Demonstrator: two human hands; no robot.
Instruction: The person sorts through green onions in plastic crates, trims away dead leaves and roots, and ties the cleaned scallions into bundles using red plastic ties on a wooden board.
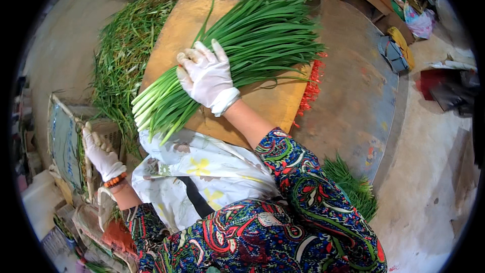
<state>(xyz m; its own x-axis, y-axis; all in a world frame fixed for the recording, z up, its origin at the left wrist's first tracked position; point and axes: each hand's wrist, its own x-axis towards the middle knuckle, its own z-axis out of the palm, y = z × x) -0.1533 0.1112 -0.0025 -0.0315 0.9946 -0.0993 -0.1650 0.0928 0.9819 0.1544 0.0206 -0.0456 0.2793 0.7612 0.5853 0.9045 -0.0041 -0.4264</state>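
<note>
A large bunch of garlic chives [262, 40] lies slantwise across a wooden board [227, 126], white stem ends at the near left and green leaves toward the far right. My right hand [208, 76], in a thin white glove, rests palm down on the bunch with its fingers spread. At the left, away from the board, my left hand [101, 154] is gloved too and wears an orange bead bracelet [115, 180]. Its fingers point up and outward, slightly bent, beside a crate [68, 141]; I make out nothing held in them.
Loose leaf trimmings [124, 50] are heaped left of the board. Red ties [310, 88] hang along its right edge. Another bunch of green leaves [348, 184] lies at the lower right, by a brown metal sheet [348, 86]. A white flowered cloth [202, 164] covers my lap.
</note>
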